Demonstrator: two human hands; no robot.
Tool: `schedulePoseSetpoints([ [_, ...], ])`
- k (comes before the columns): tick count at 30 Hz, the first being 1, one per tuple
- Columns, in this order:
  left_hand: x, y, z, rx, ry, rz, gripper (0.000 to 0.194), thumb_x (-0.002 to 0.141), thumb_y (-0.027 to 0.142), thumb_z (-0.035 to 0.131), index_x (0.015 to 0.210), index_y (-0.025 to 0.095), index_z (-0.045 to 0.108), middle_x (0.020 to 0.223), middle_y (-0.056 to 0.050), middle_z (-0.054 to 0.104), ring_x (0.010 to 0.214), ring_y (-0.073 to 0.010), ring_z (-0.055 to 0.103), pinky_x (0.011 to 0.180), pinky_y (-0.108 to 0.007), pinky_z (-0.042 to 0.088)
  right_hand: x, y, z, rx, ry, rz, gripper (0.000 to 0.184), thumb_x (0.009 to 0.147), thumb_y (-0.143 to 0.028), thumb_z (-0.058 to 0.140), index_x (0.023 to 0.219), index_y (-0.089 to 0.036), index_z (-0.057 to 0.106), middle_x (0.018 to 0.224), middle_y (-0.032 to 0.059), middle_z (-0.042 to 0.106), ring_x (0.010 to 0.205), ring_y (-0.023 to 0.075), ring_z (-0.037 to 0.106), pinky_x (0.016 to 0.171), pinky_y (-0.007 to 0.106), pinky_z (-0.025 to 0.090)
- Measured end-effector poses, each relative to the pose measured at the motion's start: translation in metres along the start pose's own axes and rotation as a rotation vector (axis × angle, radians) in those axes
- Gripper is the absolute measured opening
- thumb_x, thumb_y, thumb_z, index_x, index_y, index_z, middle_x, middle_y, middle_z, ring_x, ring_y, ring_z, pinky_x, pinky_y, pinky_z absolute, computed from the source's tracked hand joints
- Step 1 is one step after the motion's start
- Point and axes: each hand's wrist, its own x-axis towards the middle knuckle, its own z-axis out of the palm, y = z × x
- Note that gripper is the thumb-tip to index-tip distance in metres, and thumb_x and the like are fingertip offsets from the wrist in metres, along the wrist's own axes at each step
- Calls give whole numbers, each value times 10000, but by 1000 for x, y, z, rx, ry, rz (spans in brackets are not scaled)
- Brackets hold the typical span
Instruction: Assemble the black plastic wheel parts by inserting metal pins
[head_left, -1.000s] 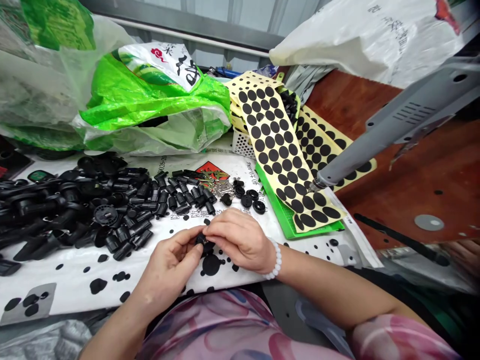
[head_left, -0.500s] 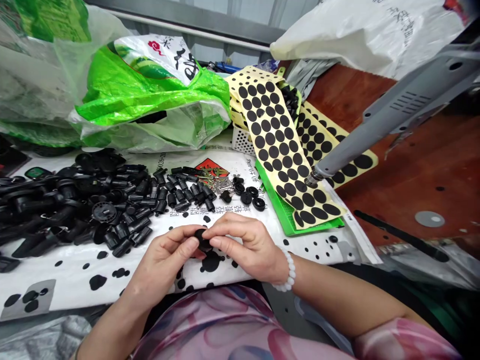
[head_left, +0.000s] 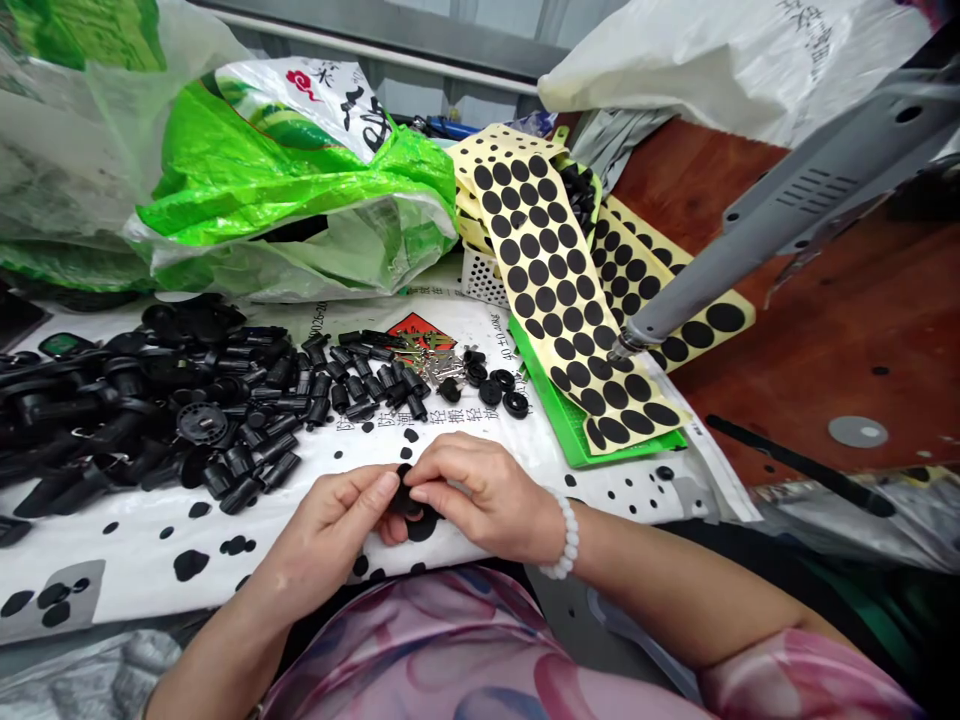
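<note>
Black part [head_left: 405, 497], one: pinched by left hand [head_left: 337, 515] and right hand [head_left: 489, 500], seemingly for adjusting, next likely needing even pressure.

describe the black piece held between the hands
The black piece is small and dark, perhaps plastic or rubber, with a partly rounded outline. The fingertips of the left hand and right hand hold it over the near side of the white sheet. Fingers hide much of it, so its full shape cannot be told.
</note>
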Motion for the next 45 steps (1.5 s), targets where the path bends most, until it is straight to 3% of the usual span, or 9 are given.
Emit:
schedulePoseSetpoints([
  [3, -3, 0, -2, 34, -83, 39, 286, 884, 398, 470, 987, 186, 632, 735, -22, 658, 720, -149, 603, 687, -235, 468, 2, 0, -3, 139, 34, 124, 86, 847, -121, 562, 831, -137, 645, 766, 37, 637, 700, 126, 595, 661, 229, 480],
  [6, -4, -3, -2, 203, -35, 99, 256, 895, 342, 440, 968, 188, 631, 748, -12, 646, 707, -142, 602, 664, -232, 460, 2, -1, -5, 171, 38, 168, 81, 841, -123, 569, 830, -142, 647, 774, 26, 638, 704, 120, 600, 668, 226, 484],
  [10, -2, -5, -1, 408, 33, 186, 271, 908, 306, 397, 842, 176, 626, 674, 6, 613, 629, -124, 572, 600, -220, 431, 2, -2, -7, 67, 33, 34, 148, 869, -217, 566, 933, -112, 647, 837, 78, 620, 772, 161, 587, 715, 285, 495],
  [14, -2, -4, -1, 430, 33, 238, 268, 907, 282, 397, 811, 169, 621, 679, 12, 601, 650, -117, 564, 606, -201, 426, 5, 1, -13, -50, -76, -152, 511, 834, -398, 628, 1190, -41, 544, 1089, 184, 561, 993, 239, 540, 856, 382, 466],
  [18, -3, -4, -2, 444, 57, 250, 264, 905, 275, 410, 777, 162, 611, 637, 24, 583, 585, -98, 532, 559, -177, 409, 9, 4, -15, -94, -125, -218, 457, 871, -413, 581, 1127, -35, 575, 992, 152, 612, 903, 214, 563, 803, 347, 473],
  [28, -2, -3, 5, 444, 162, 420, 289, 881, 214, 427, 622, 155, 541, 530, 39, 513, 480, -73, 467, 476, -156, 364, 4, -3, 1, -226, 43, -251, 566, 881, -560, 449, 1013, -32, 608, 876, 143, 639, 776, 194, 585, 698, 307, 493],
  [34, -3, -3, 5, 333, 89, 382, 270, 894, 230, 426, 670, 160, 559, 576, 29, 552, 541, -90, 521, 527, -169, 400, 2, -10, -4, -160, 87, -232, 528, 840, -531, 570, 1077, -59, 557, 935, 146, 636, 854, 213, 589, 756, 340, 488],
  [39, -3, -4, 7, 313, 23, 338, 279, 921, 238, 383, 712, 154, 546, 597, 29, 500, 537, -82, 461, 518, -186, 369, -3, -13, -10, -10, 27, -105, 115, 920, -236, 514, 929, -139, 575, 926, 99, 623, 876, 181, 575, 794, 324, 479],
  [45, -2, -4, 11, 398, -34, 381, 221, 924, 180, 372, 786, 162, 543, 674, 28, 518, 617, -82, 469, 592, -187, 374, -9, -14, -8, -26, -4, -91, 71, 869, -145, 543, 926, -119, 577, 926, 116, 620, 888, 195, 585, 791, 331, 489],
])
